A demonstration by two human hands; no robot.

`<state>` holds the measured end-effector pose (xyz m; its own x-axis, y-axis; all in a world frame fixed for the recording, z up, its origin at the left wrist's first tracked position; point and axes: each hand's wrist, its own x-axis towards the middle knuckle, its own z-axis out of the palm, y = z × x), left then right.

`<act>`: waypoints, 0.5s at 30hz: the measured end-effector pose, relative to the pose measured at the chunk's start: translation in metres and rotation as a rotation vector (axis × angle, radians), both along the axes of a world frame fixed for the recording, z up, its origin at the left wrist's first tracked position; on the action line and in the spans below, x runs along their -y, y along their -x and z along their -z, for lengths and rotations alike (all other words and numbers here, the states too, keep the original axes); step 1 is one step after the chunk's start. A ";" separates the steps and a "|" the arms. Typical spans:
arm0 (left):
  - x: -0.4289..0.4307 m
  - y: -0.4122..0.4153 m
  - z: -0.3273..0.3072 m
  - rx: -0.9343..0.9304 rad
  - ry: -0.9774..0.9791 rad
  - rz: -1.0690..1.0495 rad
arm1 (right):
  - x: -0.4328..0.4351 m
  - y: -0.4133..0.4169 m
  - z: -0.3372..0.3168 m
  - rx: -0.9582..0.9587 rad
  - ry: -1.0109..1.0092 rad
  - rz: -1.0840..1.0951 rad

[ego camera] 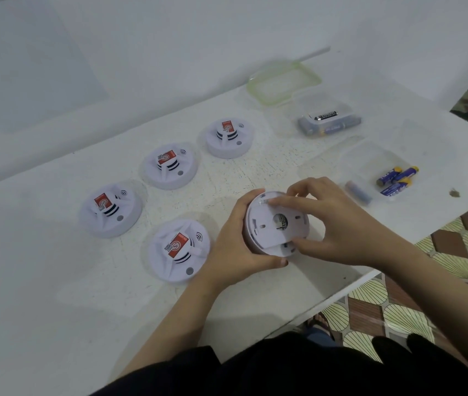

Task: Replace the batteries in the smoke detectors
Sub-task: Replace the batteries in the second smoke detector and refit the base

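Left hand [235, 247]: grip clamped round the rim of a round white plastic smoke detector [267, 238], fingers behind it, thumb hooked under the near edge. The unit is tilted with its back plate toward me, near the front edge of the white painted surface [55, 310]. I cannot tell whether its lower edge touches down.

Right hand [332, 221]: grip closed across the back plate, fingertips on the far side and thumb on the near side. I read this as a twist hold — 1 hand anchors the body while the other turns the plate to reach the battery bay. The bay is not yet showing.

4 more white round detectors with red labels sit face-up to the left: [110, 210], [171, 165], [230, 137], [180, 250]. They are apart from each other, probably queued.

To the right, well within reach:
- Near clear plastic tub [355, 155], with blue-and-yellow batteries [398, 180] inside.
- Far clear plastic tub [349, 110], holding more cells, a black battery [325, 115] on top.
- Green-rimmed clear lid [284, 81], lying beyond them.

2 tubs suggest spent and fresh cells kept apart, but I cannot say which is which.

Judgement: early in the task, opening stage on this unit.
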<state>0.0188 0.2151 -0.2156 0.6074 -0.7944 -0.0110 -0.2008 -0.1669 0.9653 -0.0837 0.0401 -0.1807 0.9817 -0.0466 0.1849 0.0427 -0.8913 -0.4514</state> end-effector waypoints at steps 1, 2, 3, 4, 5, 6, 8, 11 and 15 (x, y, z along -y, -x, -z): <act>0.000 0.000 0.000 0.000 -0.004 0.004 | 0.000 -0.001 0.000 -0.005 0.007 -0.001; 0.000 0.000 0.000 -0.001 -0.005 0.007 | 0.000 -0.001 0.000 -0.009 0.018 -0.005; 0.000 0.000 0.000 -0.003 -0.005 0.010 | 0.000 -0.002 0.000 -0.010 0.033 -0.010; 0.000 0.000 -0.001 -0.005 -0.004 0.011 | 0.000 -0.003 0.001 -0.012 0.046 -0.017; -0.001 0.000 -0.001 -0.006 -0.002 0.013 | 0.000 -0.004 0.001 -0.013 0.055 -0.022; -0.001 -0.001 -0.001 -0.007 0.001 0.015 | 0.000 -0.004 0.001 -0.015 0.062 -0.027; 0.000 -0.001 0.000 -0.011 0.003 0.017 | 0.000 -0.005 -0.001 -0.014 0.078 -0.035; 0.000 -0.001 0.001 -0.012 0.003 0.023 | -0.003 -0.006 -0.002 -0.005 0.064 -0.033; -0.001 0.000 0.001 -0.022 0.005 0.028 | -0.008 -0.007 0.001 0.038 0.048 -0.003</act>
<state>0.0192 0.2160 -0.2170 0.5849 -0.8108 -0.0201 -0.1837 -0.1566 0.9704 -0.0767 0.0481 -0.1814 0.9740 -0.0337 0.2240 0.0619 -0.9116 -0.4063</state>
